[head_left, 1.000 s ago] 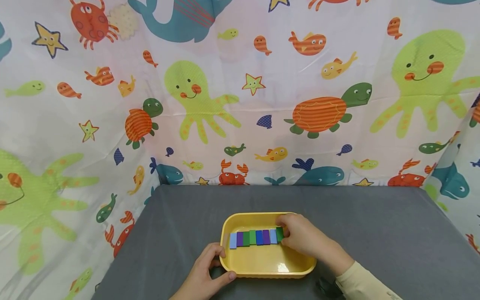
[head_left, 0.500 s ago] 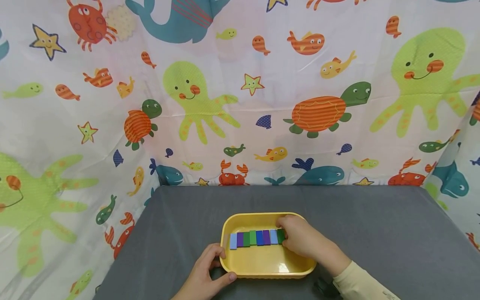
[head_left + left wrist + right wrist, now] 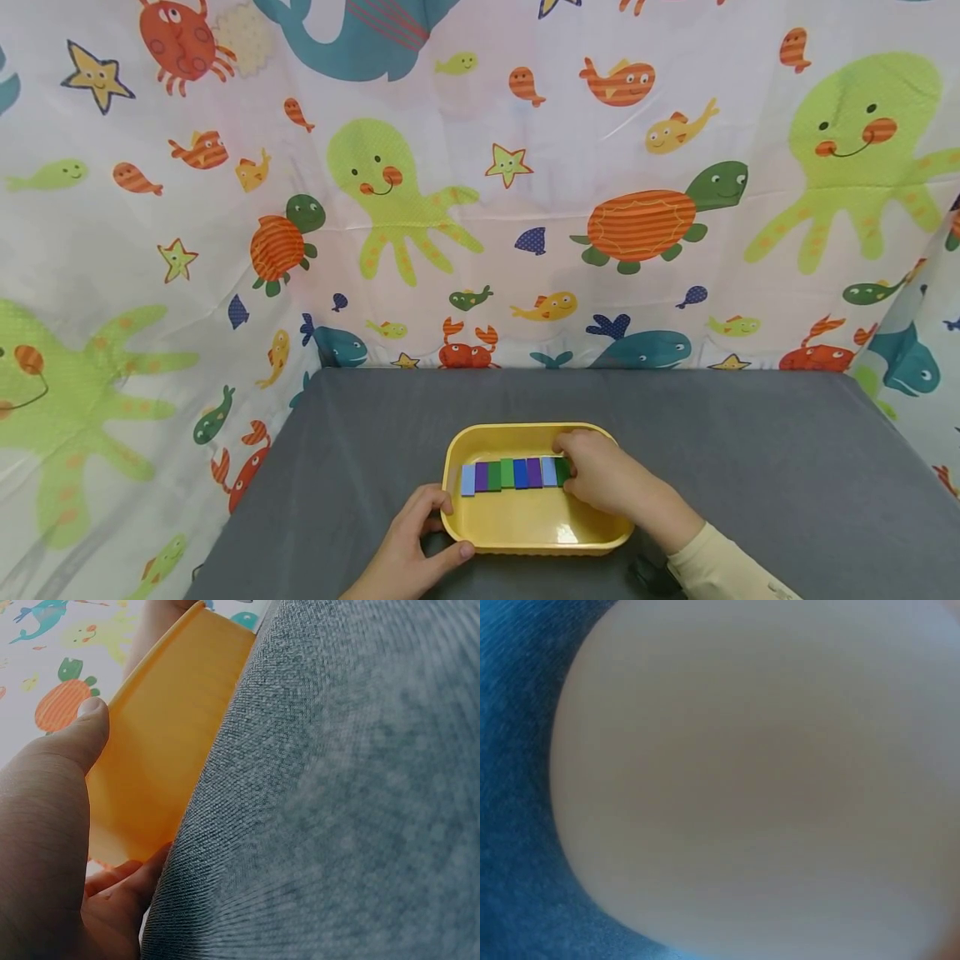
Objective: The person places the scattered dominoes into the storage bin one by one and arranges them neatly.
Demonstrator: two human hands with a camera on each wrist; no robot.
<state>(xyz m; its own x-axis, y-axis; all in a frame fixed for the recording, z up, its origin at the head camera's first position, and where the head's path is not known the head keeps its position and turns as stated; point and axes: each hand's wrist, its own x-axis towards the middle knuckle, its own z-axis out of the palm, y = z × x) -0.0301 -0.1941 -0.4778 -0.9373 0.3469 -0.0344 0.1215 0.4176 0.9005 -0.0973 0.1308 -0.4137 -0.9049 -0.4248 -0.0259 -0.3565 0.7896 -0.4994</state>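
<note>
In the head view, a yellow plastic tray (image 3: 543, 527) lies on the grey cloth. A row of small flat tiles (image 3: 507, 474), light blue, purple, green and dark blue, runs side by side along its inside. My left hand (image 3: 417, 533) grips the tray's left end, thumb at the front corner and fingers over the left rim. The left wrist view has this hand (image 3: 52, 787) spread along the tray's outer wall (image 3: 165, 727). At the row's right end my right hand (image 3: 606, 477) pinches a dark green tile (image 3: 562, 472), partly hidden by the fingers.
Grey cloth (image 3: 375, 433) covers the table, and a white curtain (image 3: 450, 150) printed with sea animals stands behind and at the sides. A dark object (image 3: 654, 577) sits below the right wrist. Pale blur (image 3: 742, 780) fills most of the right wrist view.
My right hand has moved slightly toward me and lowered the dark green tile level with the row's end. The left hand stays on the tray.
</note>
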